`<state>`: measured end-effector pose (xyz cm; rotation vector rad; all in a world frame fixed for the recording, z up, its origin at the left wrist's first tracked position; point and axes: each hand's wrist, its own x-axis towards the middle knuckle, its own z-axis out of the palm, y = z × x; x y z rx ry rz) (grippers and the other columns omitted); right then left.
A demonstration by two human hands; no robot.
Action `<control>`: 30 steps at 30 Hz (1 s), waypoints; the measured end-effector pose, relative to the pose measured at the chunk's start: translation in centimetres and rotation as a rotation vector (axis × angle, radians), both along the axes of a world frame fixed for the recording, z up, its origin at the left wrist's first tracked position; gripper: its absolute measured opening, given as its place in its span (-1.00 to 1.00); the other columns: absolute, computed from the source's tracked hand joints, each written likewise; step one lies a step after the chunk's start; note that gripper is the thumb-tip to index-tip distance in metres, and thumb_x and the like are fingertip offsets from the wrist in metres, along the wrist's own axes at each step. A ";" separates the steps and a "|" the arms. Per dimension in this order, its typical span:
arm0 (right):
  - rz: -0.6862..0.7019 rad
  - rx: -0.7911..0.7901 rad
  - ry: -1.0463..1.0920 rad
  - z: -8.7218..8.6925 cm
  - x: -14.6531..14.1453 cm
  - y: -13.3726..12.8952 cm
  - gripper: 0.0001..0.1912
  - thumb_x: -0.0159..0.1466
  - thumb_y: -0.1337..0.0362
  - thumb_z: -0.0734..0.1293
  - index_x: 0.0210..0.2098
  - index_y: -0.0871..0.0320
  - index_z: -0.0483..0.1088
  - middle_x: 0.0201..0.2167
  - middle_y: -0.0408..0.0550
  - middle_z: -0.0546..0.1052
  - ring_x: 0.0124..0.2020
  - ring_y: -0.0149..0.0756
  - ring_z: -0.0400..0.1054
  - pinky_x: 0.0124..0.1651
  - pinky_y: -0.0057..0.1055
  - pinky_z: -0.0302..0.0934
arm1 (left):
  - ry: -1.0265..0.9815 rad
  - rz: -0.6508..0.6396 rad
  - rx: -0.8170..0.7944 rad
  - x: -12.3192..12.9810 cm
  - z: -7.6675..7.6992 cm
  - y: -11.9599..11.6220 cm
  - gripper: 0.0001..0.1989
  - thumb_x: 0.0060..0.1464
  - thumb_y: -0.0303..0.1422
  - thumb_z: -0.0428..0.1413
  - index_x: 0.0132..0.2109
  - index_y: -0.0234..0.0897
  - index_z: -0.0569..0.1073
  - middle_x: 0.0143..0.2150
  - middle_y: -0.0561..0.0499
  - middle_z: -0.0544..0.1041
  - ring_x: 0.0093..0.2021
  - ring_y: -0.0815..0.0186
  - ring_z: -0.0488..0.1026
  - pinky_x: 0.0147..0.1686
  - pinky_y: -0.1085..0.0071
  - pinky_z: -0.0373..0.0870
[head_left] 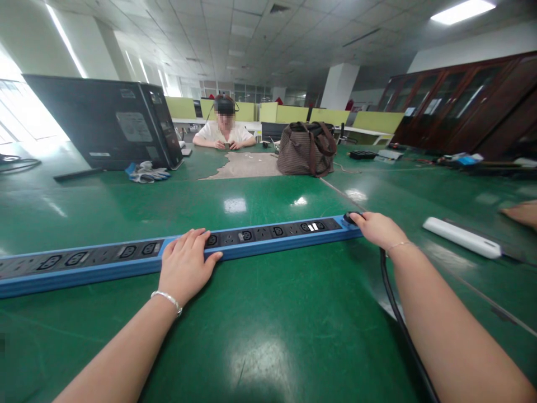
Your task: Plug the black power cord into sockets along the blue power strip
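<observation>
A long blue power strip (272,244) with black sockets lies across the green table. My left hand (184,263) rests palm down over its middle, fingers stretched out along the top and thumb spread at the front edge. At the strip's right end, my right hand (377,229) pinches a black cable fitting (351,217), which is mostly hidden by the fingers. A thick black cable (392,296) hangs from below this hand and runs toward me at the lower right. The strip's left end is out of view.
A black computer case (104,123) and work gloves (147,172) are at the back left. Across the table (260,336) sits a person (224,131) near a brown bag (306,148). A white bar-shaped device (461,237) lies right, near another person's hand (522,212).
</observation>
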<state>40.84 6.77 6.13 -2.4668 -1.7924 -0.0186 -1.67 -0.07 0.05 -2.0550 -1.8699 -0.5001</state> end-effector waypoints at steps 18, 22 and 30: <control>0.132 -0.224 -0.136 0.3 -0.7 1.7 -0.42 0.34 0.05 -0.06 -0.12 0.27 0.45 -0.15 0.26 0.52 -0.12 -0.07 0.43 -0.09 -0.25 0.23 | -0.004 -0.010 0.015 0.0 0.0 0.0 -0.51 0.12 -0.12 -0.02 0.11 -0.33 0.34 0.14 -0.16 0.40 0.16 0.07 0.29 0.13 0.11 0.13; 0.147 -0.308 -0.185 0.9 -0.7 2.4 -0.41 0.34 0.07 -0.03 -0.15 0.38 0.46 -0.13 0.34 0.50 -0.06 -0.03 0.40 -0.05 -0.26 0.22 | 0.004 -0.010 0.010 0.0 0.1 0.0 -0.51 0.13 -0.12 -0.03 0.11 -0.33 0.34 0.14 -0.16 0.40 0.16 0.07 0.28 0.12 0.11 0.14; 0.110 -0.220 -0.112 0.0 -0.5 1.9 -0.40 0.32 0.04 -0.07 -0.12 0.28 0.45 -0.13 0.30 0.51 -0.11 0.01 0.42 -0.07 -0.18 0.24 | -0.002 -0.012 0.001 0.1 0.2 -0.1 -0.51 0.13 -0.12 -0.03 0.11 -0.32 0.34 0.15 -0.14 0.39 0.17 0.07 0.27 0.13 0.10 0.13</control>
